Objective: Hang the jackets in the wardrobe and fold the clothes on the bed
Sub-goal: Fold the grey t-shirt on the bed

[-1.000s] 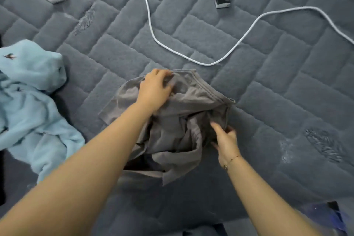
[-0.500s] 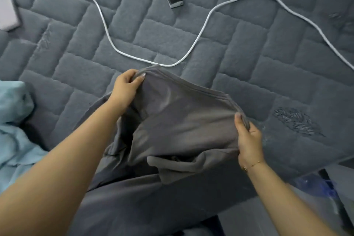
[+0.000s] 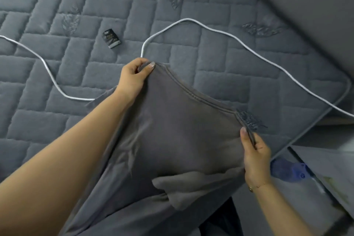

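The grey garment point(image 3: 182, 136) — bunched on the bed point(image 3: 57, 120) a second ago — now hangs stretched between left hand point(image 3: 134, 80) and right hand point(image 3: 255, 156), each pinching its hem; it looks ready for folding.

Grey garment point(image 3: 178, 140): plain soft knit, stitched hem edge stretched taut between two corners, held up above bed point(image 3: 220, 67). Far-left corner pinched by left hand point(image 3: 134, 80), near-right corner by right hand point(image 3: 255, 153). Loose flap folded near bottom; rest drapes toward viewer.
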`<state>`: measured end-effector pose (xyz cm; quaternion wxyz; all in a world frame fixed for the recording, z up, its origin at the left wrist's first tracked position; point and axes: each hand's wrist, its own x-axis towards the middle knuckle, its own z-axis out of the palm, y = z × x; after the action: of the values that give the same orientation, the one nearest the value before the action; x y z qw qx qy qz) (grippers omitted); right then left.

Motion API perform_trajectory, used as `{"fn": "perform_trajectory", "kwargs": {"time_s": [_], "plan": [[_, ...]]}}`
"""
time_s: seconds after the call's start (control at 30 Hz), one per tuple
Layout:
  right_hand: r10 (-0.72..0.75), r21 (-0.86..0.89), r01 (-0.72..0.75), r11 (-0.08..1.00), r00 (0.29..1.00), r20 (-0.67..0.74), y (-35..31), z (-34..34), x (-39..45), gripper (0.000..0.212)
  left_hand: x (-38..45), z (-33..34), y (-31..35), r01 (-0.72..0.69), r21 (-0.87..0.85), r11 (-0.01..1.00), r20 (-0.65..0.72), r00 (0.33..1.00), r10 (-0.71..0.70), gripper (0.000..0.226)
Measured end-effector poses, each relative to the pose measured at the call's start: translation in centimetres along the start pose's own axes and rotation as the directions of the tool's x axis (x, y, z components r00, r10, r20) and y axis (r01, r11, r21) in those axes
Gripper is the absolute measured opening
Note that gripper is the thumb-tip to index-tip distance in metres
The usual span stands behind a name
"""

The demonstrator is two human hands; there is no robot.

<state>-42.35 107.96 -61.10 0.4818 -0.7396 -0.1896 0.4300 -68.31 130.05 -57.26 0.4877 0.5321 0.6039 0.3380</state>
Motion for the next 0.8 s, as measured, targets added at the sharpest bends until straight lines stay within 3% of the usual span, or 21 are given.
{"fn": "perform_trajectory", "kwargs": {"time_s": [0.13,0.33,0.43,0.53,0.67,0.73,0.8], "plan": [[-0.031,0.029,0.032,0.999,0.999,-0.032,-2.6,-3.8,7.8,0.041,6.1,7.8,3.2,-0.047,0.09,0.995,0.025,0.999,0.045,0.003],[-0.028,0.001,0.028,1.0,0.998,-0.048,-7.1,-9.0,21.4,0.025,16.2,21.2,6.8,-0.057,0.226,0.972,0.078,0.996,0.04,0.007],[-0.072,-0.069,0.066,0.995,0.994,-0.085,-8.7,-10.2,27.5,0.042,20.8,25.5,7.5,-0.061,0.335,0.94,0.078,0.996,0.037,0.018],[-0.08,-0.237,0.046,0.971,0.987,-0.138,-8.7,-10.6,31.7,0.043,24.0,28.1,6.9,-0.068,0.495,0.866,0.062,0.997,0.043,0.024],[-0.01,-0.546,-0.061,0.836,0.992,-0.125,-7.7,-10.4,32.7,0.023,23.2,28.5,4.1,-0.194,0.751,0.632,0.182,0.98,0.084,0.049],[-0.095,-0.705,0.006,0.71,0.992,-0.087,-7.2,-9.9,31.4,0.048,20.7,27.5,2.3,-0.282,0.797,0.534,0.285,0.955,0.079,0.061],[-0.232,-0.835,0.132,0.535,0.973,0.005,-6.9,-9.0,29.0,0.064,17.2,25.8,0.4,-0.331,0.791,0.515,0.346,0.936,0.07,0.061]]}}
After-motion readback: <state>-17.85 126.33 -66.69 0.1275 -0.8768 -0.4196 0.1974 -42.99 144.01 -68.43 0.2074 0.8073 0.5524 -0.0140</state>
